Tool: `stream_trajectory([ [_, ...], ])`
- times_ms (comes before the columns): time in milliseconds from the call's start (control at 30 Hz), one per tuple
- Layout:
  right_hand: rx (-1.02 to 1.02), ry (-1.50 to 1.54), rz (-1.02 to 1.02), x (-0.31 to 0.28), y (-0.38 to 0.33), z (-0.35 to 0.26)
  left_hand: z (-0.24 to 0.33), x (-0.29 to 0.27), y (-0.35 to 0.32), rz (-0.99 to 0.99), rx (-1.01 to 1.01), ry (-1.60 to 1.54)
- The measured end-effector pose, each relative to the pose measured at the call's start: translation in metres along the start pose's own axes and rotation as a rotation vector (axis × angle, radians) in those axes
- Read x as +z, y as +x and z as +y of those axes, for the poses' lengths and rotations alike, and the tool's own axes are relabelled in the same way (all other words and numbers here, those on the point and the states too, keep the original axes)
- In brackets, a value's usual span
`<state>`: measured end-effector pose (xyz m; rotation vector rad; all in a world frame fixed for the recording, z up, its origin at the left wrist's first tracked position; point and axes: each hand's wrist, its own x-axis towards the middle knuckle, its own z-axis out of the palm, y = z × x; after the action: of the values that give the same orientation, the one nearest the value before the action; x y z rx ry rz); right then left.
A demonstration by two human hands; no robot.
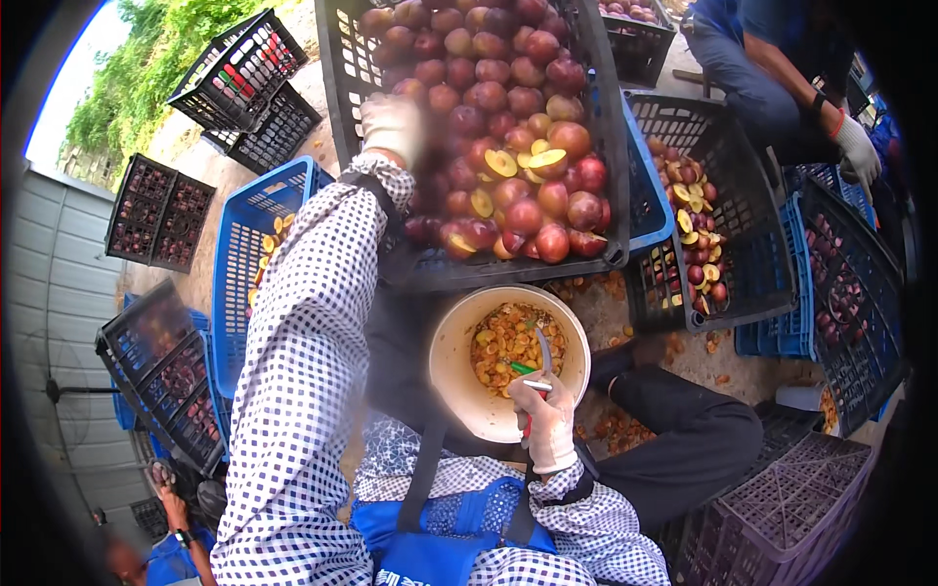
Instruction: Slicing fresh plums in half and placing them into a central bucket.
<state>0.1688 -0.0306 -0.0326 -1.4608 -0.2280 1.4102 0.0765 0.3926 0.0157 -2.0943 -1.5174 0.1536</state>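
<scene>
My left hand (391,127) blurs over plums (489,98) in the crate (614,176), its grip unclear, while my right hand (551,425) grasps a knife (544,350) above the bucket (449,361), set close probably for easy reach.

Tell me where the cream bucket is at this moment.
In the head view, the cream bucket sits slightly right of centre, below the black crate of plums; the right hand, holding a curved knife, is at its lower-right rim.

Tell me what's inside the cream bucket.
Inside the cream bucket lies a heap of small orange-brown pieces, with something green, too small to identify. A curved knife in the right hand covers part of the heap; the bucket's floor and anything buried are hidden.
</scene>
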Motion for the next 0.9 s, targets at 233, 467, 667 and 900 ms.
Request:
stream_trajectory([
  [233,-0.055,-0.011,-0.023,-0.001,-0.011,-0.014,0.001,-0.032,0.000,-0.034,0.026,-0.215],
  [467,-0.094,0.127,0.018,-0.015,-0.019,-0.017,-0.001,-0.008,-0.012,0.163,0.190,-0.320],
  [667,0.051,0.383,-0.047,-0.006,-0.030,-0.010,-0.001,-0.046,-0.061,-0.021,0.026,-1.163],
  [900,0.196,0.200,-0.279,-0.002,-0.069,0.005,-0.005,-0.081,-0.198,-0.756,-0.121,-2.983],
])
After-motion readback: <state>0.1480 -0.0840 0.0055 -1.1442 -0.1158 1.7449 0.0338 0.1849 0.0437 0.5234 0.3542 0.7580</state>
